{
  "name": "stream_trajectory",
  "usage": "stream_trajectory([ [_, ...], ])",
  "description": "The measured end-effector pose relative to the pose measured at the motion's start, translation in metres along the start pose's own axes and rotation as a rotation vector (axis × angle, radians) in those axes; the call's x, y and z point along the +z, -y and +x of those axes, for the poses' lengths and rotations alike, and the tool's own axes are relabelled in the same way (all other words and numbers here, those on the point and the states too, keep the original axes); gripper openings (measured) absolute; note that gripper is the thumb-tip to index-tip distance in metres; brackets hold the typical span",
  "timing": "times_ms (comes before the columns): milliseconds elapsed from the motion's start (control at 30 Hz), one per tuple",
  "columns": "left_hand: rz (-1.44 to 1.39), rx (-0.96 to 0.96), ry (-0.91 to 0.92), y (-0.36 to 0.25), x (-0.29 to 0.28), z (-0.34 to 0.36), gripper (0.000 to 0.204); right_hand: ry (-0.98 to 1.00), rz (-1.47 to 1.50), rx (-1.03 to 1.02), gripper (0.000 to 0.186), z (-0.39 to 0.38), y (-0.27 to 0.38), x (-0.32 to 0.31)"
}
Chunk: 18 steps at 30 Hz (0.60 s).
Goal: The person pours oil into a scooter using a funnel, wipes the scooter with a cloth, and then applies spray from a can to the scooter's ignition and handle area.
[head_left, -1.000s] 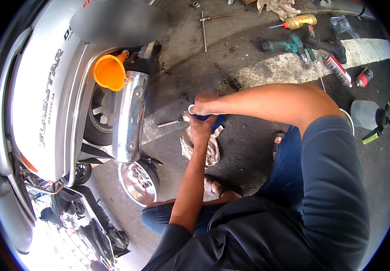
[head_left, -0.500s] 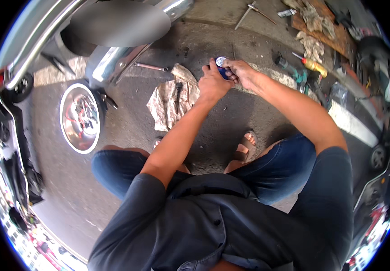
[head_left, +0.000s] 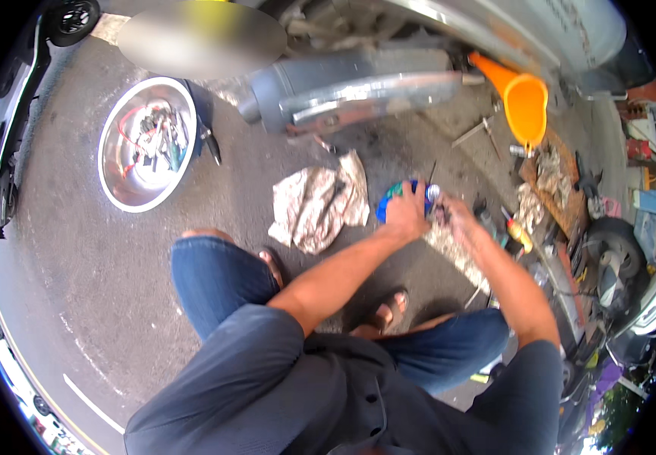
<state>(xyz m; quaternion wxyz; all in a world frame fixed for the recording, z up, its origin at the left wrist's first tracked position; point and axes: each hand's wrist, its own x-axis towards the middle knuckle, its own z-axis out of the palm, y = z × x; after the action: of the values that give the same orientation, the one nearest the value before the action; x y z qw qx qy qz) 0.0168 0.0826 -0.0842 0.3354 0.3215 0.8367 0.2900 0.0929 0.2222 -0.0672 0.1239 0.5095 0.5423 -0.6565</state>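
Observation:
Ahead of my knees, my left hand (head_left: 405, 212) is wrapped over a blue bottle (head_left: 383, 208) with some green on its side. The bottle lies tilted, and a whitish round end (head_left: 433, 191) shows between my hands. My right hand (head_left: 457, 218) has its fingers curled at that end; exactly how they grip it is hard to see. To the left of my hands, a stained, crumpled rag (head_left: 316, 205) is spread on the ground.
A metal bowl (head_left: 108, 163) of tools stands at left. Ahead is a motorbike exhaust muffler (head_left: 358, 91), with an orange funnel (head_left: 526, 106) beside it. Rightward lie a T-shaped wrench (head_left: 479, 130), a red-and-yellow tool (head_left: 520, 233), more rags (head_left: 552, 173) and a wheel (head_left: 618, 250).
The view has turned, bringing the orange funnel into sight. My hands stay together around the blue bottle, which is now tilted differently and shows some green.

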Motion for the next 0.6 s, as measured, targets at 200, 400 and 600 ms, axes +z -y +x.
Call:
stream_trajectory([
  [200,-0.005,-0.009,0.008,0.006,-0.013,-0.011,0.103,0.129,0.292,0.229,0.012,-0.007,-0.003,0.016],
  [400,0.035,-0.003,0.063,0.008,0.0,-0.006,0.105,0.132,0.071,0.165,0.011,0.007,-0.012,-0.008],
  [600,0.245,0.294,0.347,0.021,-0.037,0.017,0.091,0.225,-0.53,-0.093,0.024,0.017,0.006,-0.04],
])
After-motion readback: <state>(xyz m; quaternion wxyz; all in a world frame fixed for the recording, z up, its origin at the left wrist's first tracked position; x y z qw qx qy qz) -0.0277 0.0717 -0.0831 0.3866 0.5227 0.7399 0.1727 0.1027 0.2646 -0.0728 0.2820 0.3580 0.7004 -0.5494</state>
